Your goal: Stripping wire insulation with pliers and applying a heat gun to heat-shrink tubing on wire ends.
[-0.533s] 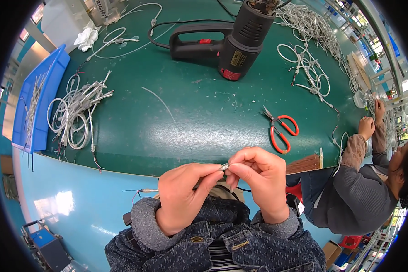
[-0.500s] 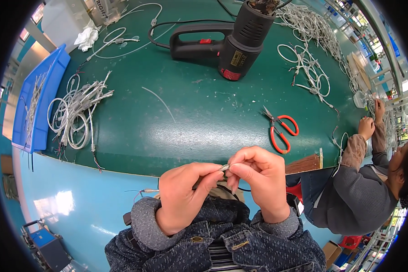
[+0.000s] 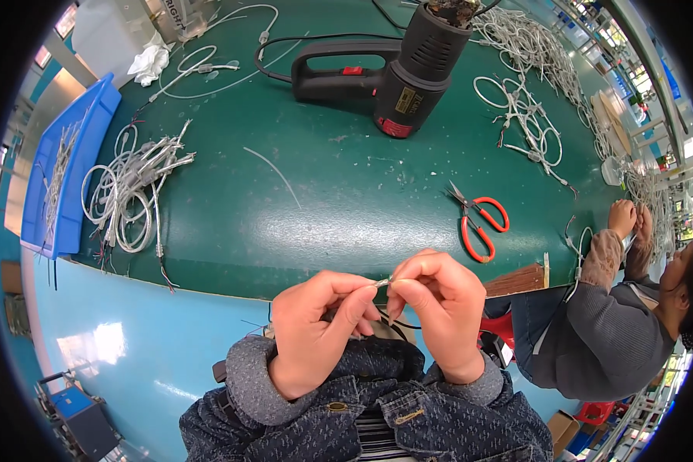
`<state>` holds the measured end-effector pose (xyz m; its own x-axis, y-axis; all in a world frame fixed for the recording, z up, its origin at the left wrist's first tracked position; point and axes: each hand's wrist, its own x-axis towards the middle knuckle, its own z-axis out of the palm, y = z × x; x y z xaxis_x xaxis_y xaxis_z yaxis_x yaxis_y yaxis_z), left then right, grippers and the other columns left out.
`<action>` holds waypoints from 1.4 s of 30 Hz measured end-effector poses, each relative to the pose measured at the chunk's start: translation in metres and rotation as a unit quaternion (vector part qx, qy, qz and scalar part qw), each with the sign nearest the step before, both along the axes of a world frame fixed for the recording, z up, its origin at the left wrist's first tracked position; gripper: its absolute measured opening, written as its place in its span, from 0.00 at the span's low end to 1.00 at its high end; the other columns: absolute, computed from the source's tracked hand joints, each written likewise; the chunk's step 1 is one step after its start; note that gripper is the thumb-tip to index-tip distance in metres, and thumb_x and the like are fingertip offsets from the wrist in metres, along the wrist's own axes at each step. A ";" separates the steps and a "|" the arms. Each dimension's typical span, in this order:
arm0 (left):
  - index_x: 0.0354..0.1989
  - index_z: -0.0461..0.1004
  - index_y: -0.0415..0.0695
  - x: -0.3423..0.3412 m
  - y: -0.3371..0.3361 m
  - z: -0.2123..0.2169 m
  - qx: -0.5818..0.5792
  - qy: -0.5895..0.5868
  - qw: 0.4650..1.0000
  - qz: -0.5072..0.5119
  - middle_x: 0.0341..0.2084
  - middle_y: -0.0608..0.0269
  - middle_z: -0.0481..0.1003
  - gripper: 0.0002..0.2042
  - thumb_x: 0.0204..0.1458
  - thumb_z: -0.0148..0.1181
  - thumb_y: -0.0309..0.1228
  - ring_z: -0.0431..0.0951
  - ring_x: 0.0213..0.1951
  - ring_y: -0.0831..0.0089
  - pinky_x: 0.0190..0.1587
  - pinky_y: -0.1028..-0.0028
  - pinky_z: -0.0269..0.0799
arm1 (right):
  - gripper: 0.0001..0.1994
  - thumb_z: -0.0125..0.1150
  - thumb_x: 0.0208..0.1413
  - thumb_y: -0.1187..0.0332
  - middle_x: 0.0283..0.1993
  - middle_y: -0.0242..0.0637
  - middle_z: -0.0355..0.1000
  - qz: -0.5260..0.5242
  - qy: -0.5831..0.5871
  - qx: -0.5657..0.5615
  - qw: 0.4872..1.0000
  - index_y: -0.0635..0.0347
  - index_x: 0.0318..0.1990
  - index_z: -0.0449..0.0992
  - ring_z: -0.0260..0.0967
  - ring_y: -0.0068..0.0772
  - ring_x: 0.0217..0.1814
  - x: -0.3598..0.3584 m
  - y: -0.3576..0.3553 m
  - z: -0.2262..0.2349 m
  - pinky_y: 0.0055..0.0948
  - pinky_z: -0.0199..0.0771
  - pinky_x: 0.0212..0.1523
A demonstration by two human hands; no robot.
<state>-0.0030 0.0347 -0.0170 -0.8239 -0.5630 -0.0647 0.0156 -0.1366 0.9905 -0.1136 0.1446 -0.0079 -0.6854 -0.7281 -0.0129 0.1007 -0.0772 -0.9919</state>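
Close in front of my body, at the near edge of the green table, a thin pale cable end (image 3: 383, 282) spans the small gap between my fingertips. My left hand (image 3: 319, 323) pinches it between thumb and forefinger. From the other side, my right hand (image 3: 437, 312) grips it the same way, its other fingers curled. Most of the cable is hidden by my hands. Just beyond the right hand lie scissors (image 3: 481, 223) with orange handles, their blades slightly apart.
A black heat gun (image 3: 412, 77) stands nozzle-up at the back. Coiled white cables (image 3: 135, 189) lie at left beside a blue tray (image 3: 73, 196); more cables (image 3: 527, 127) lie at right. A loose clear strip (image 3: 273, 173) rests mid-table. A co-worker (image 3: 608, 331) sits at right.
My fingertips have shifted slightly on the cable end, and a little more of it shows between them. The co-worker's hands have come lower and closer together.
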 end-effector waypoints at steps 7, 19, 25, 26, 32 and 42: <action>0.35 0.70 0.33 0.000 0.000 0.003 -0.026 -0.009 0.999 0.018 0.21 0.58 0.75 0.04 0.57 0.52 0.22 0.75 0.21 0.78 0.22 0.82 0.70 | 0.04 0.51 0.51 0.86 0.30 0.43 0.70 -0.076 0.073 -0.016 0.994 0.73 0.34 0.70 0.72 0.29 0.26 0.000 -0.005 0.000 0.23 0.75 0.24; 0.37 0.71 0.32 0.002 0.000 -0.006 -0.116 0.012 0.993 0.036 0.24 0.56 0.77 0.04 0.55 0.54 0.19 0.76 0.25 0.78 0.28 0.80 0.73 | 0.05 0.50 0.57 0.79 0.27 0.43 0.73 -0.050 -0.144 -0.036 0.988 0.72 0.33 0.73 0.71 0.29 0.23 0.004 -0.005 -0.006 0.24 0.72 0.23; 0.36 0.74 0.35 0.001 0.002 -0.007 -0.135 0.012 0.990 0.047 0.25 0.57 0.78 0.05 0.51 0.59 0.20 0.79 0.26 0.76 0.28 0.80 0.73 | 0.06 0.52 0.59 0.76 0.29 0.37 0.74 -0.015 -0.119 -0.035 0.992 0.70 0.36 0.75 0.70 0.20 0.25 0.002 -0.001 -0.010 0.17 0.68 0.24; 0.36 0.74 0.36 0.001 0.002 -0.008 -0.139 0.011 0.989 0.054 0.24 0.58 0.78 0.06 0.50 0.61 0.20 0.80 0.26 0.75 0.28 0.80 0.74 | 0.06 0.52 0.59 0.76 0.29 0.36 0.74 -0.016 -0.120 -0.035 0.992 0.69 0.36 0.75 0.69 0.19 0.25 0.002 -0.002 -0.010 0.17 0.67 0.23; 0.36 0.75 0.36 0.001 0.002 -0.009 -0.144 0.014 0.988 0.052 0.24 0.58 0.78 0.06 0.50 0.61 0.21 0.80 0.26 0.75 0.28 0.80 0.73 | 0.06 0.53 0.59 0.75 0.28 0.35 0.73 -0.019 -0.101 -0.039 0.994 0.69 0.36 0.75 0.68 0.18 0.25 0.004 -0.003 -0.009 0.16 0.66 0.23; 0.36 0.75 0.36 0.001 0.002 -0.008 -0.131 0.012 0.990 0.049 0.24 0.58 0.78 0.06 0.50 0.61 0.21 0.80 0.26 0.75 0.28 0.80 0.73 | 0.05 0.52 0.57 0.77 0.27 0.38 0.72 -0.040 -0.081 -0.007 0.996 0.71 0.33 0.74 0.68 0.22 0.22 0.005 -0.006 -0.003 0.19 0.66 0.22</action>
